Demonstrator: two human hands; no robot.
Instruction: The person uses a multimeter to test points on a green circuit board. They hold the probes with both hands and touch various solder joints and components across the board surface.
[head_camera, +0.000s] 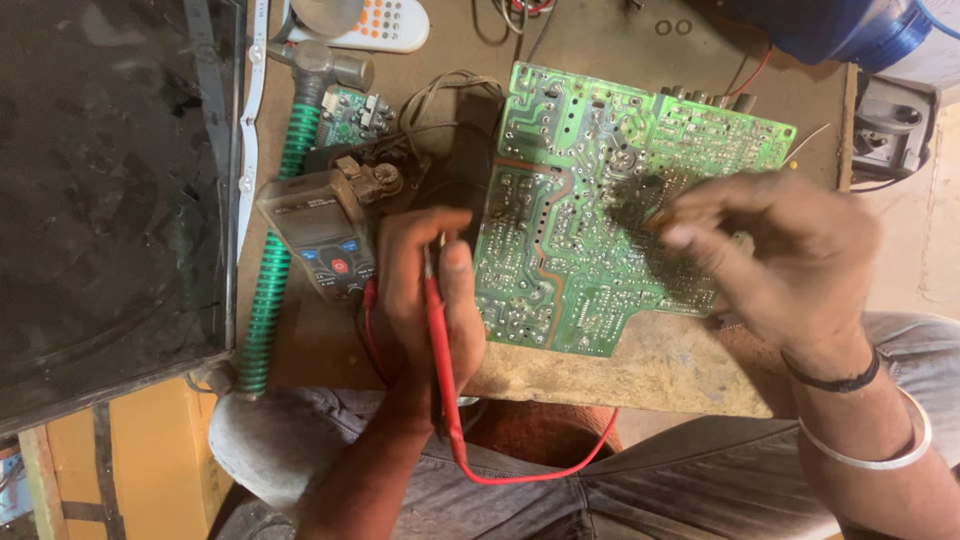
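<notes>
A green circuit board (570, 250) lies solder side up on a worn wooden bench (680, 365). My left hand (425, 290) grips a red test probe (437, 330) at the board's left edge, its red lead looping down over my lap. My right hand (775, 250) hovers over the board's right half, blurred, fingers pinched on a small dark thing I cannot make out. A grey multimeter (320, 235) sits just left of my left hand.
A hammer (310, 70) with a green ribbed handle lies along the bench's left side beside a dark flat screen panel (110, 200). A white remote (385, 25) and a small green board (350, 115) are at the back. A blue container (840, 30) stands top right.
</notes>
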